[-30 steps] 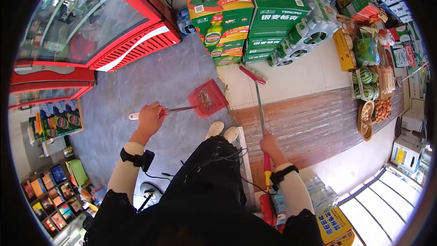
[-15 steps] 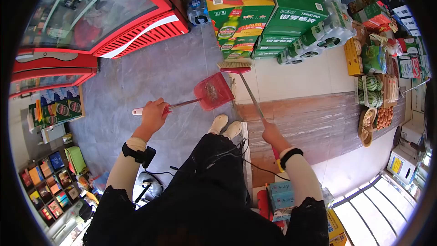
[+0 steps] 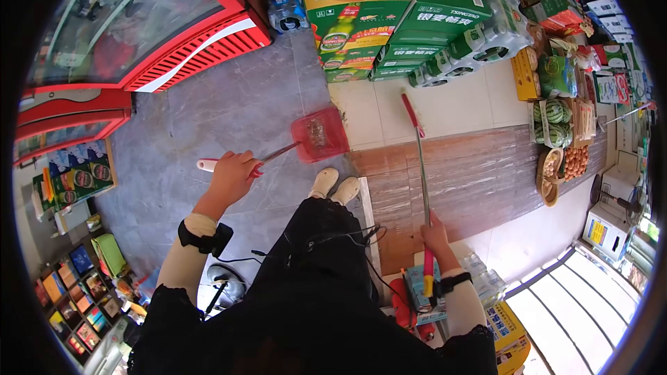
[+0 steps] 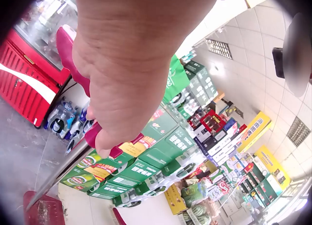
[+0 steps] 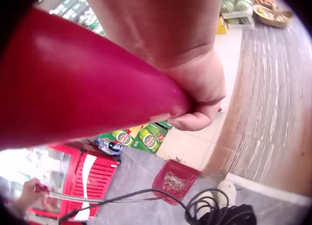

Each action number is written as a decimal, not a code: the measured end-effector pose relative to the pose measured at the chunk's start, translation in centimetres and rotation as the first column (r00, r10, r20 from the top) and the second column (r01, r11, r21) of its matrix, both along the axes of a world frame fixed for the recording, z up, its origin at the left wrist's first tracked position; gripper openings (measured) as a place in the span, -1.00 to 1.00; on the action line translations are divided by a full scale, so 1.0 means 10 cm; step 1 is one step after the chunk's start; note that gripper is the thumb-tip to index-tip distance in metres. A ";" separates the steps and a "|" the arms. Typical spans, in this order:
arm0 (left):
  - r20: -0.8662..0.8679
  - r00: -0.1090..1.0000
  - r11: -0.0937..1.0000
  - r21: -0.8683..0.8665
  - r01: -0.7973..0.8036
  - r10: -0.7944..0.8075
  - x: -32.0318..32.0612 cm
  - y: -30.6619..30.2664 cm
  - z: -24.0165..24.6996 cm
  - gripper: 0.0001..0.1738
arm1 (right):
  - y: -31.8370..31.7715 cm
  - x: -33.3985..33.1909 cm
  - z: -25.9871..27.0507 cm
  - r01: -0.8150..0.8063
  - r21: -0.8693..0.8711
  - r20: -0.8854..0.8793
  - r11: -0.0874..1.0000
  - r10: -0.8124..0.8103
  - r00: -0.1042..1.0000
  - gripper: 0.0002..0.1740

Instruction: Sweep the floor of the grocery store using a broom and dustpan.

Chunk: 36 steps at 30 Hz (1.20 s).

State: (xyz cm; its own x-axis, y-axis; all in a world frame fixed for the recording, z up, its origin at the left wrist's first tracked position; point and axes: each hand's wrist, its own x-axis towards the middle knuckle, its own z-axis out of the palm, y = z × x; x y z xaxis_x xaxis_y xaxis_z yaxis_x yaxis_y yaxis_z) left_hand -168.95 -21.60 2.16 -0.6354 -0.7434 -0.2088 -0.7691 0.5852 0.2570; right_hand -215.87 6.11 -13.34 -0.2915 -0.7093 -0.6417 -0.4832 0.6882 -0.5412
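Note:
My left hand (image 3: pixel 234 175) grips the handle of a red dustpan (image 3: pixel 319 135), whose pan rests on the grey floor with debris in it. In the left wrist view the fingers of the left hand (image 4: pixel 122 88) curl round the pink grip. My right hand (image 3: pixel 436 236) holds the broom's red and yellow handle. The broom head (image 3: pixel 413 112) is over the pale tiles, right of the dustpan and apart from it. In the right wrist view, the red handle (image 5: pixel 87 84) runs into the curled fingers of the right hand (image 5: pixel 195 88).
Stacked green beer cartons (image 3: pixel 361 14) and wrapped bottles (image 3: pixel 486 42) stand beyond the pale tiles. Red glass-door coolers (image 3: pixel 201 55) are at the left. A brown floor strip (image 3: pixel 458 173) runs to the right, towards watermelons (image 3: pixel 554 123) and baskets. A cable hangs before my legs.
The broom head has moved right, away from the dustpan's edge, and turned. My right hand has shifted right and back towards my body. The left hand still grips the dustpan.

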 end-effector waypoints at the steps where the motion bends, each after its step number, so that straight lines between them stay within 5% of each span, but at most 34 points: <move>1: 0.002 1.000 1.000 0.002 0.007 -0.007 -0.05 -0.03 -0.03 -0.77 | -0.18 0.12 0.05 0.151 0.104 0.112 0.983 -0.162 0.980 -0.31; 2: -0.014 0.999 0.999 -0.003 0.032 -0.032 -0.09 -0.05 -0.07 -0.79 | -0.32 0.28 0.10 0.283 0.222 0.204 0.933 -0.328 0.923 -0.29; 4: -0.031 0.998 0.998 -0.006 0.062 -0.062 -0.21 -0.08 -0.09 -0.80 | -0.44 0.68 0.15 0.217 0.332 0.106 0.918 -0.265 0.958 -0.26; 6: 0.008 0.998 0.997 -0.040 0.063 -0.062 -0.31 -0.11 -0.07 -0.80 | -0.15 1.04 -0.11 -0.076 0.121 -0.009 0.990 0.077 0.997 -0.23; 7: 0.008 0.998 0.997 -0.037 0.069 -0.069 -0.34 -0.12 -0.09 -0.80 | -0.09 1.18 -0.04 -0.069 0.123 -0.008 0.990 0.071 0.997 -0.23; 9: -0.032 0.995 0.994 -0.068 0.089 -0.092 -0.38 -0.13 -0.13 -0.80 | -0.06 1.36 0.26 0.198 0.360 0.410 0.912 -0.345 0.844 -0.24; 13: 0.014 0.995 0.993 -0.067 0.098 -0.098 -0.41 -0.15 -0.07 -0.80 | -0.09 1.25 0.84 0.180 0.457 0.530 0.871 -0.430 0.731 -0.24; 16: 0.007 0.996 0.994 -0.063 0.085 -0.085 -0.34 -0.17 -0.04 -0.81 | -0.02 1.13 1.08 0.138 0.417 0.471 0.898 -0.343 0.813 -0.26; 19: 0.071 0.996 0.999 0.007 0.050 -0.050 -0.13 -0.14 0.01 -0.81 | 0.04 0.91 0.84 -0.054 0.139 0.143 0.989 0.034 0.989 -0.25; 21: 0.063 0.998 1.000 0.016 0.002 -0.003 0.01 -0.07 0.02 -0.81 | -0.19 0.76 0.73 -0.116 0.038 0.002 0.993 0.116 0.993 -0.26; 23: 0.071 0.997 0.999 0.021 -0.038 0.036 0.10 -0.01 0.09 -0.81 | -0.59 0.64 0.64 0.031 0.167 0.157 0.985 -0.058 0.986 -0.25; 26: 0.060 0.995 0.996 0.017 -0.082 0.081 0.22 0.06 0.10 -0.81 | -0.95 0.89 0.57 0.026 0.261 0.128 0.965 -0.061 0.990 -0.24; 28: 0.040 0.995 0.996 0.011 -0.090 0.090 0.26 0.09 0.07 -0.81 | -0.59 1.17 -0.09 -0.117 0.198 0.088 0.973 0.101 0.991 -0.22; 31: 0.026 0.996 0.996 -0.011 -0.084 0.084 0.32 0.10 0.04 -0.81 | -0.36 1.61 0.00 -0.315 -0.026 0.107 0.949 0.316 0.943 -0.21; 33: 0.035 0.997 0.997 -0.031 -0.068 0.069 0.40 0.08 0.02 -0.81 | -0.49 1.73 0.51 0.018 0.430 0.524 0.903 -0.266 0.809 -0.22; 36: 0.036 0.995 0.995 -0.035 -0.088 0.089 0.54 0.07 0.02 -0.81 | -0.53 1.66 0.98 -0.020 0.401 0.420 0.916 -0.164 0.893 -0.24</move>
State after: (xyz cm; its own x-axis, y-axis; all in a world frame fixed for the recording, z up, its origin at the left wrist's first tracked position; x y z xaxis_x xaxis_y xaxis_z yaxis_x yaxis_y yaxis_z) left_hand -163.57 -20.93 2.33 -0.5589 -0.8035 -0.2049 -0.8270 0.5221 0.2086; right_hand -199.30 0.76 -3.57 0.0432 -0.3665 -0.9294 -0.2012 0.9080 -0.3674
